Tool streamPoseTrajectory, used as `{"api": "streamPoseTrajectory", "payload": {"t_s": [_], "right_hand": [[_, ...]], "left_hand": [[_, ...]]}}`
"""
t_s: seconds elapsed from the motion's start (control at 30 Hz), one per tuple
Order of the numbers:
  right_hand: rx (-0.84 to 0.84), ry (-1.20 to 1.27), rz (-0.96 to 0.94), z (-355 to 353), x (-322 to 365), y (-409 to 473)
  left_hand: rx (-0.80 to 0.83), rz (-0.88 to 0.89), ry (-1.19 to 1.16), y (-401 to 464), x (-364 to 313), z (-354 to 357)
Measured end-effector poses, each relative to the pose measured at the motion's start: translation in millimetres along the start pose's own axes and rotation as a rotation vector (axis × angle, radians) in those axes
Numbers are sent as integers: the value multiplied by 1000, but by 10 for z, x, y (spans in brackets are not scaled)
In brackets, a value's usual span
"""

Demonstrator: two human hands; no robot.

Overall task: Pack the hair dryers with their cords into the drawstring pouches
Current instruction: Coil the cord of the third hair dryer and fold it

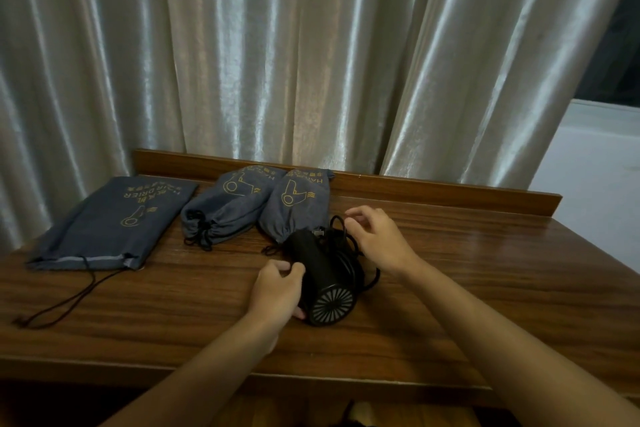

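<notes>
Left grip (277,284) curled round something, right grip (375,239) fingers loosely bent.

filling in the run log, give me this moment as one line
stage: winding cord | left hand: grips dryer | right hand: on cord | pouches: two full, one flat pouch | table

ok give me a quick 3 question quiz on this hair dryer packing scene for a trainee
1. True or false: all three pouches look filled.
2. Which hand grips the hair dryer body? A) left B) right
3. Fill in: the flat pouch lies farthest to the ____.

Key
1. False: the middle pouch and right pouch bulge; the flat one looks empty.
2. A: the left hand grips it, while the right hand works at the cord.
3. left
</notes>
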State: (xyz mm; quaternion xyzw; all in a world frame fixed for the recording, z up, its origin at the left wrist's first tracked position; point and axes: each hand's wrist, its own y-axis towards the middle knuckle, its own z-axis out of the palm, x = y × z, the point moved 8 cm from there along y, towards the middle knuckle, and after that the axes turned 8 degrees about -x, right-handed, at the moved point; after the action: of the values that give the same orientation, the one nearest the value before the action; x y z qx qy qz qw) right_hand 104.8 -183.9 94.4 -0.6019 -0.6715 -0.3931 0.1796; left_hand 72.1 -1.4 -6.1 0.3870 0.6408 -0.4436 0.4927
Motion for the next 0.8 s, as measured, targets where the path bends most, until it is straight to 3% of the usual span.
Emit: {"api": "streamPoseTrajectory", "payload": {"t_s": [0.17, 0.37, 0.47, 0.6, 0.7, 0.8], "right_hand": [[-112, -101, -68, -108, 139, -43], [-108, -220, -209, -53, 381, -141], [-128, -300, -308, 69, 473, -268], [-126, -368, -431, 467, 706, -424], [-78, -348, -485, 977, 1003, -480], [-28, -330, -506, 1558, 1358, -485]], "left_hand": [[60, -51, -56, -197, 14, 190], [128, -195, -258, -443, -35, 717], [131, -172, -188, -449, -42, 651], [15, 49, -1, -188, -129, -33], [-134, 201, 68, 49, -273, -926], [-327, 418, 321, 251, -433, -1909]]}}
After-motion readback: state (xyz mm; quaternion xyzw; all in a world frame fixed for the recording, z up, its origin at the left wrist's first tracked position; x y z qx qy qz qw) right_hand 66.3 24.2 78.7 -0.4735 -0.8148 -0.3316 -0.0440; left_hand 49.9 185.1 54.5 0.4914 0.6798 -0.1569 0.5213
